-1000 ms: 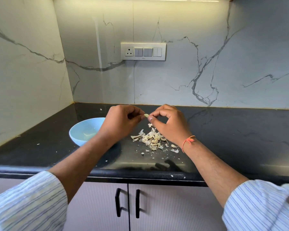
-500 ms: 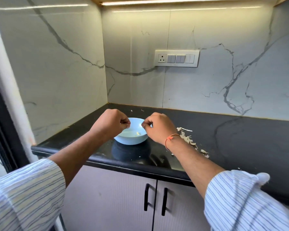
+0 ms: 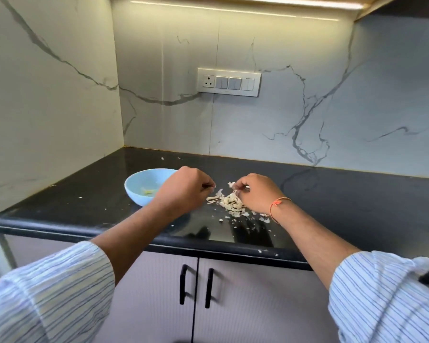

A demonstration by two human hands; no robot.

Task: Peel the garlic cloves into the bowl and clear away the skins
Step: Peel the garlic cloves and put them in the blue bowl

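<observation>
Over the skins [image 3: 229,203], both hands' fingers [image 3: 239,188] pinch scraps.

A warm light strip [image 3: 245,2] above and beyond the hands lights the marble wall [image 3: 307,107] brightly. The black counter [image 3: 344,201] is glossy, mirroring the forearms just nearer than the hands. Wide-angle bending curves the edges; the sleeves [image 3: 50,293] nearest the camera look soft and slightly blurred.

Both arms stretched fwd, L hand [image 3: 183,189] w/ fingers curled in, R hand [image 3: 256,193] fingers curled too, palm down, orange thread at wrist.
</observation>
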